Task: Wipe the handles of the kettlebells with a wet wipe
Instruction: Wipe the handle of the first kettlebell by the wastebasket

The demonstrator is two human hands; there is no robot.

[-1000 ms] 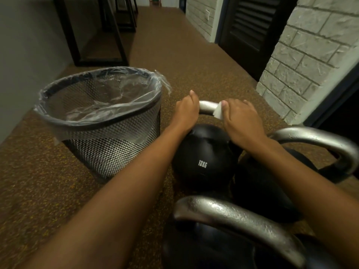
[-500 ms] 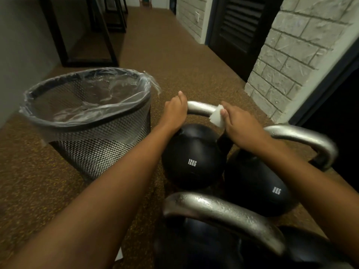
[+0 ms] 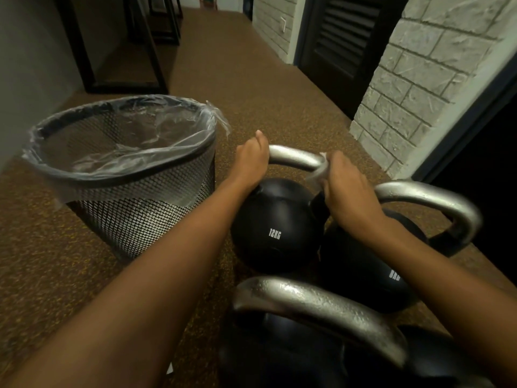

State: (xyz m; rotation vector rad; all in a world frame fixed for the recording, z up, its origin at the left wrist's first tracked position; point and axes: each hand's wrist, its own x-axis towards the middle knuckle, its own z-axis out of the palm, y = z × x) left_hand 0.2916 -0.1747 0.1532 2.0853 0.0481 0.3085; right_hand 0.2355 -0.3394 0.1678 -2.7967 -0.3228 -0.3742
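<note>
Three black kettlebells with silver handles stand together on the floor. The far one, marked 12KG (image 3: pixel 275 228), has a silver handle (image 3: pixel 296 159). My left hand (image 3: pixel 251 161) grips the left end of that handle. My right hand (image 3: pixel 349 189) holds a white wet wipe (image 3: pixel 319 170) wrapped on the handle's right bend. A second kettlebell (image 3: pixel 363 273) sits to the right, partly under my right forearm, its handle (image 3: pixel 436 200) arching beyond. The nearest kettlebell's handle (image 3: pixel 321 306) fills the foreground.
A black mesh bin (image 3: pixel 134 208) with a clear plastic liner stands just left of the kettlebells. A stone-block wall (image 3: pixel 419 79) and a dark louvred door (image 3: pixel 344 43) are to the right. A black metal frame (image 3: pixel 120 85) stands at the back left.
My right hand has slid the wipe down and around the right bend of the 12KG handle. My left hand keeps its grip on the left end.
</note>
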